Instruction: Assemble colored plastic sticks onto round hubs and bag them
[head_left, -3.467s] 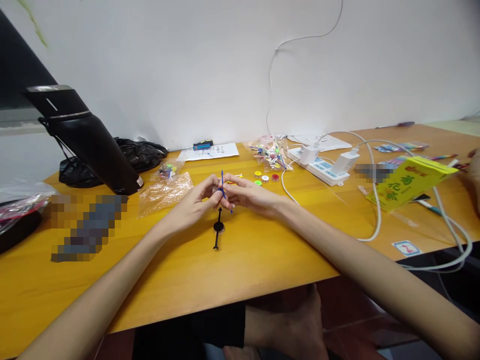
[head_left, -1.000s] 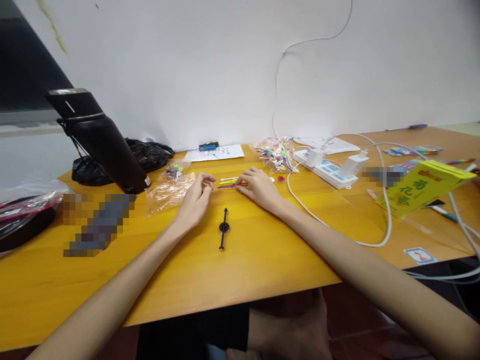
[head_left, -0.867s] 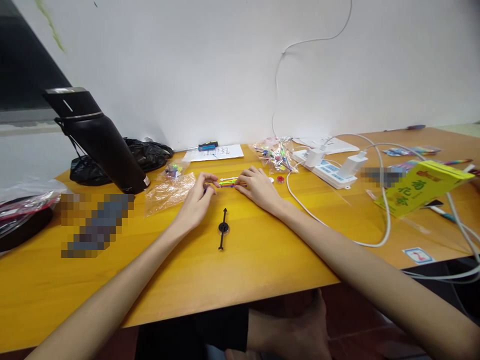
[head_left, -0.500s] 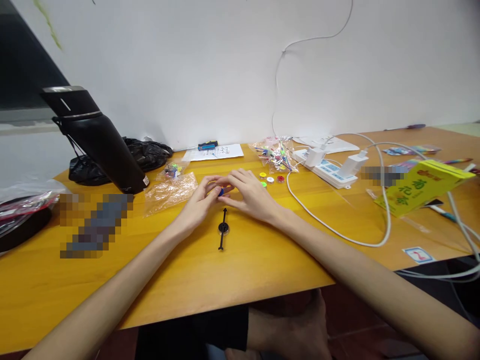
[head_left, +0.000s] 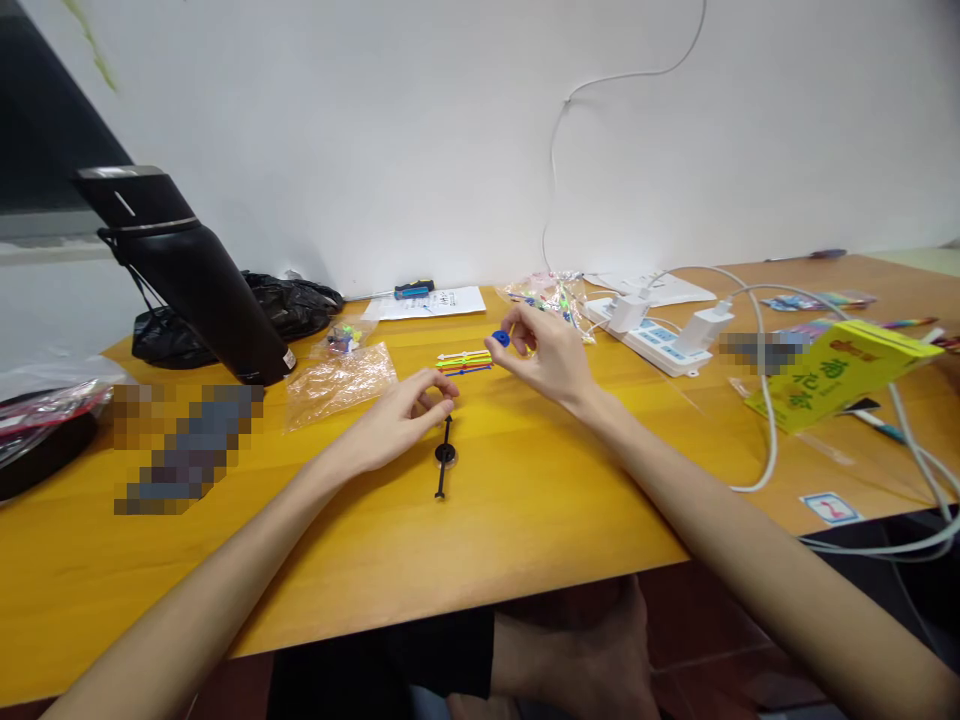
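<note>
My right hand (head_left: 551, 355) pinches a small round blue disc (head_left: 500, 340) between thumb and fingertips, raised above the table. My left hand (head_left: 405, 418) rests low over the wood, fingers loosely curled and the thumb slightly apart, with nothing visible in them. Just by its fingertips lies a black arrow spinner (head_left: 445, 454), a double-ended pointer on a round base. Beyond both hands, thin coloured arrows (head_left: 463, 362) in white, yellow, green, red and blue lie side by side. The small coloured discs are hidden behind my right hand.
A flattened clear bag (head_left: 345, 385) lies left of my left hand, near a tall black bottle (head_left: 214, 290). Behind my right hand are a bag of small parts (head_left: 551, 290) and a power strip (head_left: 656, 345) with looping white cables. A yellow-green box (head_left: 836, 375) stands at right.
My hands have parted. The right hand has moved right and away with the blue disc; the left has drawn back slightly towards me. The coloured arrows are now uncovered.
</note>
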